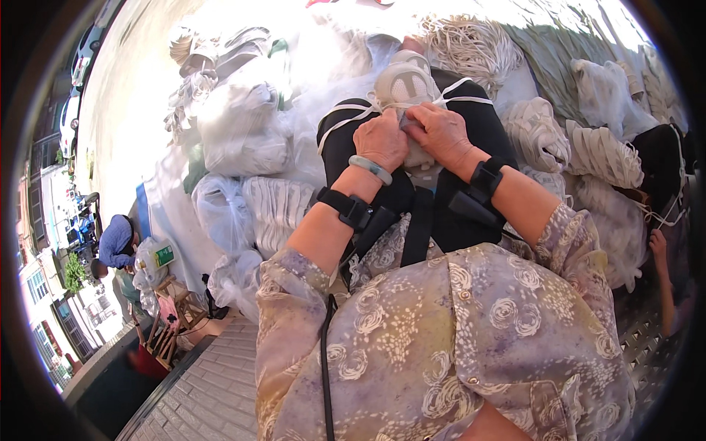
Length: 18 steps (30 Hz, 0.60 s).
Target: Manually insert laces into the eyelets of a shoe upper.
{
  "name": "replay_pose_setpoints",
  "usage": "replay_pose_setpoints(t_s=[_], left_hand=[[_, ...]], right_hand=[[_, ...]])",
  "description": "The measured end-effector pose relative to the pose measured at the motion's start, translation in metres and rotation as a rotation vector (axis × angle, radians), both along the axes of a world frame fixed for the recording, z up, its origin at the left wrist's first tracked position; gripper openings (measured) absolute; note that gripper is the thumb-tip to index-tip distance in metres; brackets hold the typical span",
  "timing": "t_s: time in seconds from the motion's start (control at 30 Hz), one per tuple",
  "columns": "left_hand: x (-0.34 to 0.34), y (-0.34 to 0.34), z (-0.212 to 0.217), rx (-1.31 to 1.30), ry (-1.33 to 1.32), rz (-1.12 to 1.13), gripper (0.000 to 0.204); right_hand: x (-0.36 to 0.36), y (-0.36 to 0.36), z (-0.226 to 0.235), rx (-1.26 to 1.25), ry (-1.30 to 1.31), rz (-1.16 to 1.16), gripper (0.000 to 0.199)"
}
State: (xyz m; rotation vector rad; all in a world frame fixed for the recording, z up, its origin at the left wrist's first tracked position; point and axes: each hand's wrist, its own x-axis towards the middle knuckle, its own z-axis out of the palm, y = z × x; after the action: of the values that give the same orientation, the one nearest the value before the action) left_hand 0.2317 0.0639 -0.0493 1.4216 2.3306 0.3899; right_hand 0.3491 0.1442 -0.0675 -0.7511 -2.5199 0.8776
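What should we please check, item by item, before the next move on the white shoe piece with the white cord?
1. Both hands on the white shoe piece: ok; left hand, right hand.
2. White cord lies across the black lap cloth: ok.
3. Cord pinched by fingers: cannot tell.
4. Piece rests on the lap: ok.
5. Bundles of white cord loops lie at the right: ok.

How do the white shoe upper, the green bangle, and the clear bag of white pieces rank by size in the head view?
1. clear bag of white pieces
2. white shoe upper
3. green bangle
Bag and upper look close; distance makes that unsure.
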Motion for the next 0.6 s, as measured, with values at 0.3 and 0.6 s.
replay_pose_setpoints(t_s=[0.3, 0.6], left_hand=[[0.009, 0.004, 0.003, -0.132, 0.093, 0.018, 0.017], [0.013, -0.001, 0.002, -0.038, 0.070, 0.077, 0.017]], right_hand=[[-0.003, -0.002, 0.004, 0.046, -0.114, -0.023, 0.013], [0.005, -0.001, 0.000, 0.083, -0.048, 0.009, 0.015]])
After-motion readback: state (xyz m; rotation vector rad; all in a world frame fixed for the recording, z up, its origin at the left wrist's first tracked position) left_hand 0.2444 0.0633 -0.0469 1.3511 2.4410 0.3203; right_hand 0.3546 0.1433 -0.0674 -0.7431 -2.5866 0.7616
